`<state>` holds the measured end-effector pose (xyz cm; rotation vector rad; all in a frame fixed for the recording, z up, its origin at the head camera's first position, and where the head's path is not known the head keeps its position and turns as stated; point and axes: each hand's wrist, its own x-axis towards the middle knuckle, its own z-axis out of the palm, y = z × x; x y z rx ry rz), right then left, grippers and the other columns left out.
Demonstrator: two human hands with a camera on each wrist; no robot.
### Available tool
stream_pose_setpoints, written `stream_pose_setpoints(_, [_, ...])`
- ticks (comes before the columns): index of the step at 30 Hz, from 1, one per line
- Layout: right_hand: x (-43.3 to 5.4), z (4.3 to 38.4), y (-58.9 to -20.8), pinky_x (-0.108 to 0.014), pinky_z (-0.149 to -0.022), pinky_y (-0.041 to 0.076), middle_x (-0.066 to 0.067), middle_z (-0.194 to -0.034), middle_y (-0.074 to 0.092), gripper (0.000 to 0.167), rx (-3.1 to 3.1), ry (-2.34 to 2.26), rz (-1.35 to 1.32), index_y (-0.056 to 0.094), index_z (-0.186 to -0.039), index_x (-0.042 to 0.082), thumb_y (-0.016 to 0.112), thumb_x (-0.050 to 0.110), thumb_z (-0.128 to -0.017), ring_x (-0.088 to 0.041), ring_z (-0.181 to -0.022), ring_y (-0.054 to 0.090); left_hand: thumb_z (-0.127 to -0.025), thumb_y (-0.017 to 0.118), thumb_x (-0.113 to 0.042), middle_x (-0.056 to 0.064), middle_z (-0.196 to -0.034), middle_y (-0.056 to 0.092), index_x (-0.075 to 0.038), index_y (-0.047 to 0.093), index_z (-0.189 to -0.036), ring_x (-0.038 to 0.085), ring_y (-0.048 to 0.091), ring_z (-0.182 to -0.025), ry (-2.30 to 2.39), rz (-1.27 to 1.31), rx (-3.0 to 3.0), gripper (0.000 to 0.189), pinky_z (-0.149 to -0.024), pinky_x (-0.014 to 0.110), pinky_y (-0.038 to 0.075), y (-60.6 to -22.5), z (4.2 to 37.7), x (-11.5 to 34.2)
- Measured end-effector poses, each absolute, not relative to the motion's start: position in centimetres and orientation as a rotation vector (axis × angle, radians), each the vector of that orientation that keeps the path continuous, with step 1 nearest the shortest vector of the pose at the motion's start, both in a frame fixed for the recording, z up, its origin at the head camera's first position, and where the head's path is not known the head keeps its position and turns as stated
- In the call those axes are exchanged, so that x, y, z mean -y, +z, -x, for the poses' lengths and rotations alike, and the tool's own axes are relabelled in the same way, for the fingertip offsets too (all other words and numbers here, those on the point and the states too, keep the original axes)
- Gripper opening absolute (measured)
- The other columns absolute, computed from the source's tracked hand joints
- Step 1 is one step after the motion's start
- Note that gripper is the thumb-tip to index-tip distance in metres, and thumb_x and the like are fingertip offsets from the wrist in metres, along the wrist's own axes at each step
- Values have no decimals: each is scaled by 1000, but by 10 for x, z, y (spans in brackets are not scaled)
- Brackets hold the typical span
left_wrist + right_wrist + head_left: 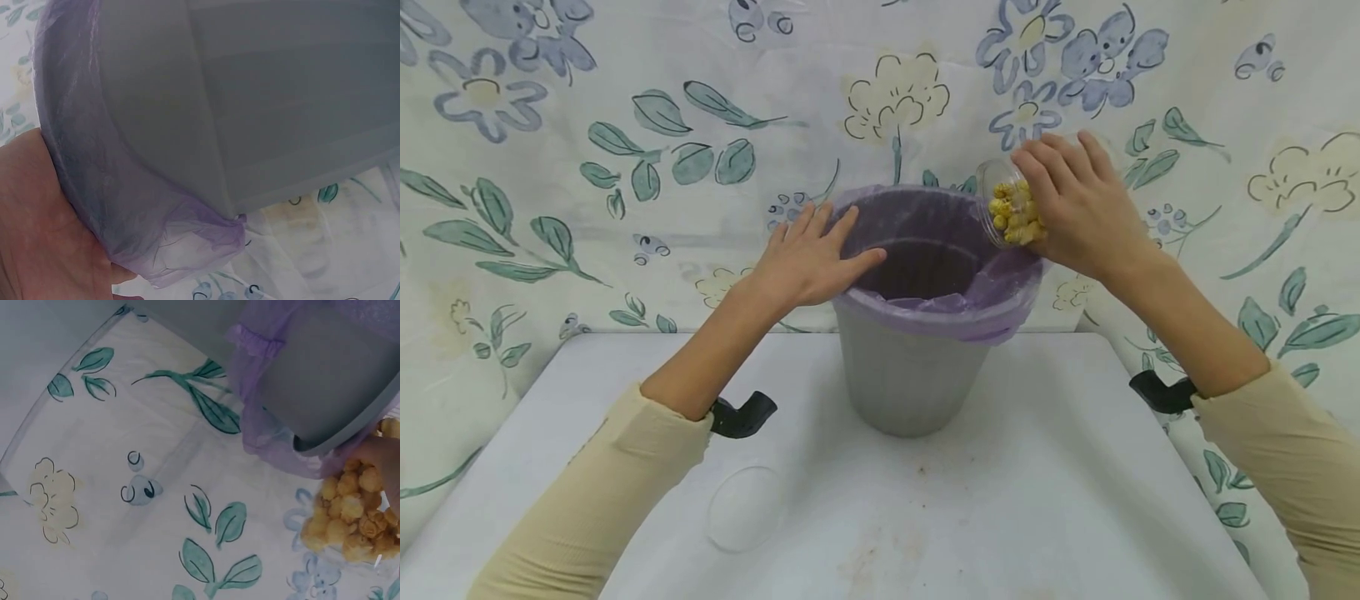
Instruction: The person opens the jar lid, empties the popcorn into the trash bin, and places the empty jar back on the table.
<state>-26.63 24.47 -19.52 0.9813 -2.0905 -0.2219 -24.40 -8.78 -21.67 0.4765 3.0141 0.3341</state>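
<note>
My right hand [1086,208] grips a clear round tub [988,179], tilted with its mouth toward a grey trash bin [917,375]. Yellow popcorn [1013,218] lies inside the tub, beside the bin's right rim. In the right wrist view the popcorn [350,519] shows golden through the clear wall. A purple bag [955,321] lines the bin and folds over its rim. My left hand [808,262] rests on the left rim, fingers spread and straight. The left wrist view has this hand [50,219] against the bag-covered rim [81,150].
A clear round lid [747,510] lies on the white table [1037,500], front left of the bin. Small brown crumbs [868,558] dot the tabletop. Flower-printed cloth [700,50] hangs behind and beside the table. Each wrist carries a black camera mount [745,415].
</note>
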Motion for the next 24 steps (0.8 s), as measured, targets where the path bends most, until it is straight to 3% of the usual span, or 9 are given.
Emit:
stream_pose_setpoints(6, [-242,267,-196,-53,-117,19,-22,-141,46,96,2088,-261,-984,37,-142,0,91,8,-63,-41,-132,39,-100,27,-67,17,-165,-5,-16,2,-161,35,-10,-150,303,-472,-3014,84,-116,58,-8,-216,244,87])
stream_pose_setpoints(24, [-239,267,-197,-51,-118,18,-20,-141,47,96,2083,-289,-999,39,-140,1,93,5,-61,-39,-134,40,-100,25,-67,18,-165,-5,-15,2,-161,34,-11,-150,274,-468,-3014,84,-116,57,-9,-216,244,87])
